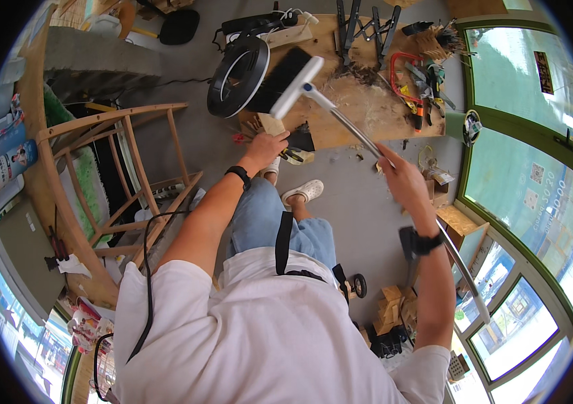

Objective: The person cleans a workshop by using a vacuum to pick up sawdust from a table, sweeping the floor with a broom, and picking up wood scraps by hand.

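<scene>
A broom with a white head [294, 91] and black bristles [277, 81] is held up over the near left part of a wooden worktable [367, 113]. My right hand [403, 179] is closed around its metal handle [352, 126], which runs back past my forearm. At the table's near left corner, my left hand [266, 149] has its fingers curled by a pale wooden piece [270, 122]; whether it grips this cannot be told. Beside that hand are pliers-like tools [292, 154] and a black item [302, 136]. Dark debris and shavings [359, 74] lie on the tabletop.
A red-framed hacksaw [396, 76] and several hand tools lie at the table's right. A black ring-shaped device [238, 76] stands left of the bristles. A wooden frame [130, 166] is on my left, green-framed glass doors [513, 141] on my right. Scraps lie on the floor.
</scene>
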A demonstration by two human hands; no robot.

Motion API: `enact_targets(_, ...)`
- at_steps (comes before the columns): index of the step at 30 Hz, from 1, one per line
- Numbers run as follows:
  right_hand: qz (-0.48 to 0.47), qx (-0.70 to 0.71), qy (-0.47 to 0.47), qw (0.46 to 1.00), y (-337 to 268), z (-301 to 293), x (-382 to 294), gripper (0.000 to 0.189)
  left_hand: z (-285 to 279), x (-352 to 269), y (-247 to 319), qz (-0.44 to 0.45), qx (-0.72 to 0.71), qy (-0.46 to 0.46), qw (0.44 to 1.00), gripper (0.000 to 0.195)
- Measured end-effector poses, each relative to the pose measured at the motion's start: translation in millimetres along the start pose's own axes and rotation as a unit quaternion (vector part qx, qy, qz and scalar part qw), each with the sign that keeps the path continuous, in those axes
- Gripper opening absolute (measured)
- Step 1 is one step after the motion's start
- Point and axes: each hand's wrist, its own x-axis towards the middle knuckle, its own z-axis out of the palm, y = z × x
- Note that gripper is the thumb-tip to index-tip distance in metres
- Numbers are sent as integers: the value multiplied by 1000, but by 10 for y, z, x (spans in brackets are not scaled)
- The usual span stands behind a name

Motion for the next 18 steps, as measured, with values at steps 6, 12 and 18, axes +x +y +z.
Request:
enact_targets(6,2,-16,20,1000,446,148,-36,34,-20,7,-8,16,-8,18,1000,18)
enact_targets(12,36,-3,32,999,217,210,-277,36,-74,-40,-38,15,-12,23,1000,19)
enact_targets(18,109,-2,32,994,762,404,-608,37,-104,6,-42,15,-33,-6,999,19)
